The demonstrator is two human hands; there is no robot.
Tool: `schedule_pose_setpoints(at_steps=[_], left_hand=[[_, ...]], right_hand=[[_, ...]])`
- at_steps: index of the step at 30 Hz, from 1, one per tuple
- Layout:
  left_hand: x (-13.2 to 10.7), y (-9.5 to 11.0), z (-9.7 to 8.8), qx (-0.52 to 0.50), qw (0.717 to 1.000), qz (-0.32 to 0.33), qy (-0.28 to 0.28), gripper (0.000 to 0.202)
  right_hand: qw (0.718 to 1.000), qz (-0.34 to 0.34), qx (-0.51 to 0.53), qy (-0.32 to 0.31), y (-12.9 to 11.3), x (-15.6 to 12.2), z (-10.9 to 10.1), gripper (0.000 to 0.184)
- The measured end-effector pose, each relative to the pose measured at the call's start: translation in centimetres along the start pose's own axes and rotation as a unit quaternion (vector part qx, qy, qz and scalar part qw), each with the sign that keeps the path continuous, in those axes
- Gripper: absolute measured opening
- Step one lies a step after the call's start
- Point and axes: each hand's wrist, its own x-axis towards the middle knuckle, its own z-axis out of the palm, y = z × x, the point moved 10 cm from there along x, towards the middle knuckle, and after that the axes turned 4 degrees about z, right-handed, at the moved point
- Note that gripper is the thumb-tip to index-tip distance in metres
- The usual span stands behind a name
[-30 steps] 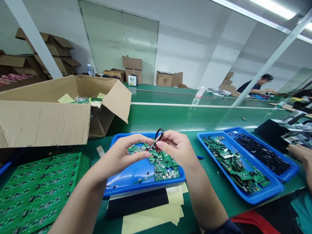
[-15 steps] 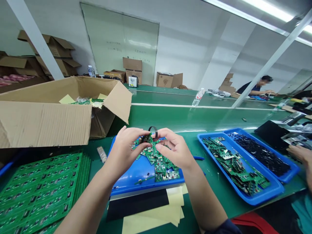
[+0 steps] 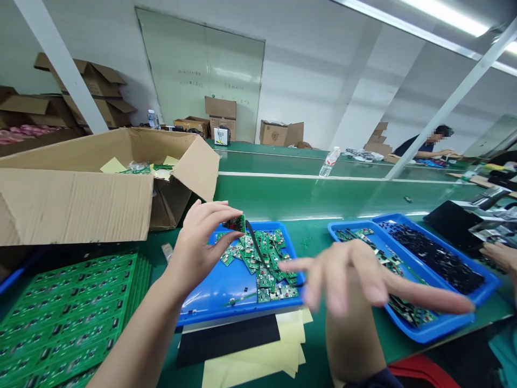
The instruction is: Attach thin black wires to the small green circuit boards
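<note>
This is a factory workshop, an electronics assembly line by the look of it. A long green workbench (image 3: 323,196) runs across the room, with blue trays (image 3: 444,330) of circuit boards (image 3: 266,277) close by. Cardboard boxes (image 3: 76,207) pile up on the left, and a co-worker (image 3: 420,144) sits far right — a production floor.

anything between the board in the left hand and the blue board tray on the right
Yes: the open, blurred right hand lies across the gap, partly over that blue tray, between it and the green circuit board in the left hand.
</note>
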Motion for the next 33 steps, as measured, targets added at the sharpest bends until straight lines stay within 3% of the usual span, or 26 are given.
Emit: schedule_pose_setpoints(at_steps=[1, 3, 5, 7, 10, 13, 16, 20, 23, 25, 28, 30, 31, 33], left_hand=[[0.1, 0.7, -0.5, 0.004, 1.000, 0.022, 0.016, 0.021], [0.1, 2.1, -1.0, 0.014, 0.997, 0.067, 0.033, 0.023], [0.1, 3.2, -1.0, 0.032, 0.994, 0.102, 0.040, 0.025], [-0.1, 3.8, -0.8, 0.054, 0.990, 0.125, 0.040, 0.026], [-0.3, 4.3, -0.4, 0.087, 0.984, 0.150, 0.039, 0.027], [-0.4, 4.3, -0.4, 0.096, 0.982, 0.157, 0.047, 0.028], [-0.4, 3.3, -1.3, 0.106, 0.983, 0.128, 0.079, 0.029], [-0.5, 1.5, -3.5, 0.131, 0.978, 0.065, 0.147, 0.032], [-0.6, 1.6, -4.2, 0.130, 0.974, 0.078, 0.166, 0.034], [-0.6, 2.3, -4.1, 0.119, 0.973, 0.107, 0.165, 0.034], [-0.5, 3.9, -3.2, 0.101, 0.973, 0.147, 0.144, 0.031], [-0.5, 4.7, -2.5, 0.093, 0.974, 0.165, 0.124, 0.028], [-0.6, 5.0, -2.1, 0.093, 0.974, 0.171, 0.113, 0.028], [-0.7, 5.1, -1.4, 0.100, 0.975, 0.177, 0.093, 0.030]], right_hand=[[1.000, 0.012, 0.010, -0.009, 0.0, -0.2, -0.1, 0.048], [0.996, 0.036, -0.001, 0.080, 0.5, -0.3, -2.0, 0.056], [0.977, 0.073, -0.044, 0.195, 1.9, -0.6, -3.8, 0.047], [0.962, 0.128, -0.071, 0.231, 4.0, -0.5, -3.7, 0.034], [0.962, 0.193, -0.042, 0.187, 7.0, 0.2, -2.0, 0.036], [0.966, 0.201, 0.000, 0.160, 7.8, 0.4, -1.2, 0.043], [0.972, 0.213, -0.030, 0.095, 7.2, 0.1, -0.4, 0.062], [0.950, 0.232, -0.208, -0.007, 5.5, -1.1, 0.3, 0.091], [0.924, 0.239, -0.291, -0.063, 5.0, -2.1, -0.3, 0.096], [0.940, 0.214, -0.257, -0.073, 4.9, -2.1, -1.2, 0.096], [0.977, 0.173, -0.120, 0.046, 5.0, -1.4, -4.6, 0.081], [0.969, 0.186, -0.056, 0.151, 5.9, -1.4, -6.4, 0.066], [0.962, 0.202, -0.041, 0.181, 6.4, -1.4, -6.5, 0.058], [0.958, 0.223, -0.023, 0.179, 7.1, -0.9, -4.8, 0.049]])
